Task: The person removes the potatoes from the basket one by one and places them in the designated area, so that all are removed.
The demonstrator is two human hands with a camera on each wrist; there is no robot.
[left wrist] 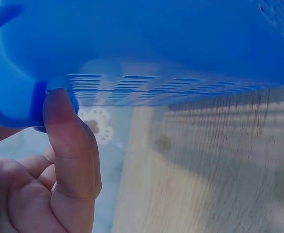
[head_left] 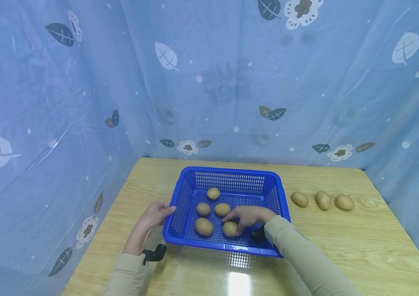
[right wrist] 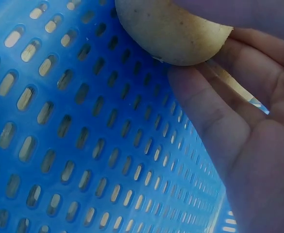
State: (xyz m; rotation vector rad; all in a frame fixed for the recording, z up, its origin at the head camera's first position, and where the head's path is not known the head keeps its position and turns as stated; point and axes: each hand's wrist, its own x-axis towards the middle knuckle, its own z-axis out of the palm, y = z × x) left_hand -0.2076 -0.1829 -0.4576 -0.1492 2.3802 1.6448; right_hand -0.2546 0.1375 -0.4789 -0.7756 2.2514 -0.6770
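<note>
A blue plastic basket (head_left: 228, 246) with slotted walls stands on the table, holding several potatoes. My left hand (head_left: 157, 214) grips its left rim, the fingers curled under the edge in the left wrist view. Inside the basket, my right hand (head_left: 249, 216) pinches a potato (head_left: 229, 230) near the front wall between thumb and fingers. In the right wrist view that potato (right wrist: 166, 34) is low over the slotted basket floor; whether it touches the floor is unclear. Beside it are a large potato (head_left: 203, 227), two middle ones (head_left: 203, 209) and a small one (head_left: 213, 193) farther back.
Three potatoes lie in a row on the wooden table (head_left: 361, 238) right of the basket: one nearest it (head_left: 300, 199), a middle one (head_left: 323, 200) and an outer one (head_left: 344, 202). A blue patterned curtain (head_left: 224, 102) hangs behind and at both sides.
</note>
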